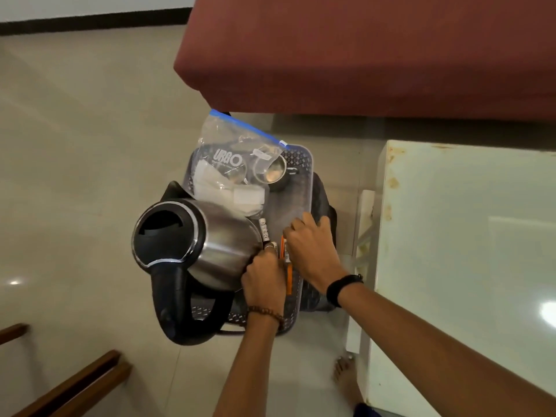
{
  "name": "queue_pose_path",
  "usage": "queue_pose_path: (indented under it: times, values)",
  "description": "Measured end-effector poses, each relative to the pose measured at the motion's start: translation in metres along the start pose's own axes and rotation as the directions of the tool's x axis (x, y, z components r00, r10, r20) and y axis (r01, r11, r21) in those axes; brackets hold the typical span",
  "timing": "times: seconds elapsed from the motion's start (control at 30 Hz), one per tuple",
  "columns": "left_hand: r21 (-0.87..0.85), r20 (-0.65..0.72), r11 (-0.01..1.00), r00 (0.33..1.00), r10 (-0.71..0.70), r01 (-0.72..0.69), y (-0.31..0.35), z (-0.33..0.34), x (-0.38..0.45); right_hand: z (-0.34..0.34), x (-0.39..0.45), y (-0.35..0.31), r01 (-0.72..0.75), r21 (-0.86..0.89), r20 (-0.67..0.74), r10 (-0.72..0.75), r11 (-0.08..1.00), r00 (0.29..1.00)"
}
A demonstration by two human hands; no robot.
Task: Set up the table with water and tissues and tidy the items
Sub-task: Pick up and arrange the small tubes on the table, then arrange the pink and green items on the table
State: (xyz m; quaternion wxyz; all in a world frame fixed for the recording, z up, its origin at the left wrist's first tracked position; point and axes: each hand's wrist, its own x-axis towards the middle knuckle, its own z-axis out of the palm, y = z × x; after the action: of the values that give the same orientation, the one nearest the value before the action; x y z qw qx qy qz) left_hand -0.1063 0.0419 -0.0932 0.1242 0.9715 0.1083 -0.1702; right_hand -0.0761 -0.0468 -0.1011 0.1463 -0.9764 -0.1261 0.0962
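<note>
A dark perforated tray point(304, 164) stands on a dark stool by the white table point(463, 236). In it are a steel electric kettle point(210, 239) with a black lid and handle, a clear zip bag point(231, 164) of white tissues and packets, and a steel cup point(272, 173). My left hand point(264, 281) is beside the kettle's base and pinches a small white tube point(264, 230). My right hand point(313, 248) lies over the tray's right side with bent fingers. Its thumb is against orange and white packets point(289, 275). The palm hides whether it holds them.
A maroon cushioned seat point(361, 55) fills the far side. Wooden furniture legs point(75, 383) sit at the lower left on the tiled floor. My bare foot point(346, 377) stands near the table's leg.
</note>
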Motion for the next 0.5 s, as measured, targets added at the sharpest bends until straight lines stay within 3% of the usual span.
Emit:
queue_pose_path:
  times: [0.07, 0.13, 0.2, 0.27, 0.4, 0.5]
  values:
    - [-0.003, -0.04, 1.0, 0.999, 0.021, -0.021, 0.003, -0.005, -0.004, -0.006, -0.01, 0.008, 0.054, 0.041, -0.095, -0.05, 0.998, 0.994]
    - [-0.021, -0.192, 0.994, 0.977, 0.097, -0.103, 0.013, -0.012, -0.014, -0.015, -0.026, 0.022, 0.048, 0.12, -0.249, -0.017, 0.992, 0.968]
    - [-0.019, -0.357, 0.947, 0.887, 0.292, -0.319, 0.038, -0.018, -0.033, -0.025, -0.051, 0.048, -0.005, 0.265, -0.332, 0.096, 0.964, 0.938]
    - [0.054, -0.447, 0.859, 0.757, 0.476, -0.509, 0.08, -0.01, -0.058, -0.035, -0.087, 0.086, -0.088, 0.35, -0.364, 0.222, 0.933, 0.904]
    - [0.061, -0.357, 0.691, 0.631, 0.689, -0.72, 0.188, 0.035, -0.106, -0.055, -0.173, 0.176, -0.303, 0.406, -0.397, 0.465, 0.862, 0.791]
    - [-0.019, -0.224, 0.599, 0.588, 0.778, -0.8, 0.29, 0.073, -0.153, -0.073, -0.253, 0.262, -0.446, 0.418, -0.394, 0.601, 0.791, 0.695]
